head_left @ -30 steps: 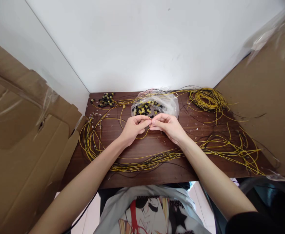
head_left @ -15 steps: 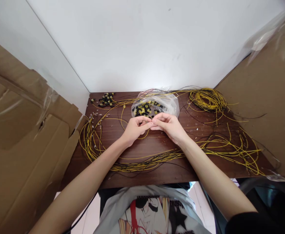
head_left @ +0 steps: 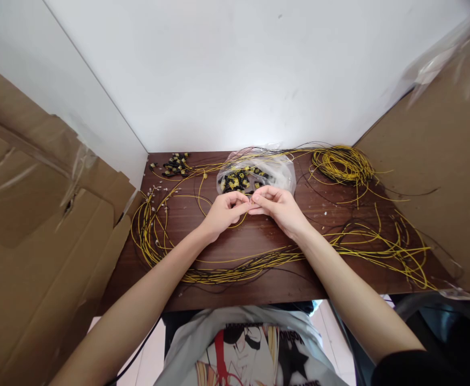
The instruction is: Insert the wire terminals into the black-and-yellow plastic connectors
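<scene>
My left hand [head_left: 224,215] and my right hand [head_left: 278,210] meet fingertip to fingertip over the middle of the table. A thin yellow wire [head_left: 238,224] loops out from under the left fingers, which are pinched on it. The right thumb and fingertips are also closed, on something too small to make out. Just beyond the hands lies a clear plastic bag [head_left: 285,174] with several black and yellow connectors [head_left: 235,179] in it.
A wire bundle [head_left: 235,273] runs along the front of the brown table [head_left: 219,301]. A coiled wire bundle [head_left: 342,163] lies at back right, and several loose connectors [head_left: 175,163] at back left. Cardboard [head_left: 58,241] flanks the left side, more cardboard [head_left: 432,177] the right.
Both hands stay in nearly the same place. Only the fingertips have shifted slightly, with a small gap now showing between the left and right fingertips.
</scene>
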The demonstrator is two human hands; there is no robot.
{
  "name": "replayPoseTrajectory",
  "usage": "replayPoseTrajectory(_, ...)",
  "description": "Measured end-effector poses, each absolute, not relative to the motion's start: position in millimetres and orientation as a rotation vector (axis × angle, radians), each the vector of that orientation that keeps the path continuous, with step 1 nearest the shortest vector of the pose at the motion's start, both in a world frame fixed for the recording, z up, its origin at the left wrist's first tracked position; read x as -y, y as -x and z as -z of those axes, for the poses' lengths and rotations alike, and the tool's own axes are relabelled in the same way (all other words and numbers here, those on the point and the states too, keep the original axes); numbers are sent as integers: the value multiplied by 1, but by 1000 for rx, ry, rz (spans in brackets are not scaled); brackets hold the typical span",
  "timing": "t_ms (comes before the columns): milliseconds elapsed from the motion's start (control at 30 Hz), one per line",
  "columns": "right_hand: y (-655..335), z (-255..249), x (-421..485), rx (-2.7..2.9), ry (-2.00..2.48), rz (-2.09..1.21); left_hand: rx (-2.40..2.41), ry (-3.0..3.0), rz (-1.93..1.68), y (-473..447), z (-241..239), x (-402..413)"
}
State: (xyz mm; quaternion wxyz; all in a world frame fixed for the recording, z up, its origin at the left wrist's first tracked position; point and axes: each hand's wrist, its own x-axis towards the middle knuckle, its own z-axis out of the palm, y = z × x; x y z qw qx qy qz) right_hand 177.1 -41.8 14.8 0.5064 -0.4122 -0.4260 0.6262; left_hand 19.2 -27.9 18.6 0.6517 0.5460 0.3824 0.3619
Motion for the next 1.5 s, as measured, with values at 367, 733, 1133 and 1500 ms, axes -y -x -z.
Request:
replayPoseTrajectory(367,-176,-15,43,1137,1061,-1445,-910,-1390,-800,-19,-14,27)
replayPoseTrajectory(733,-173,-10,42,1143,1033,-1447,-924,-1471,-815,-21,-14,30)
replayPoseTrajectory(1133,-174,-15,42,1089,1057,-1481,-850,-1301,-849,-22,-17,30)
replayPoseTrajectory(1500,-174,-14,41,1135,1083,-1473,-833,-1124,-954,-22,-16,29)
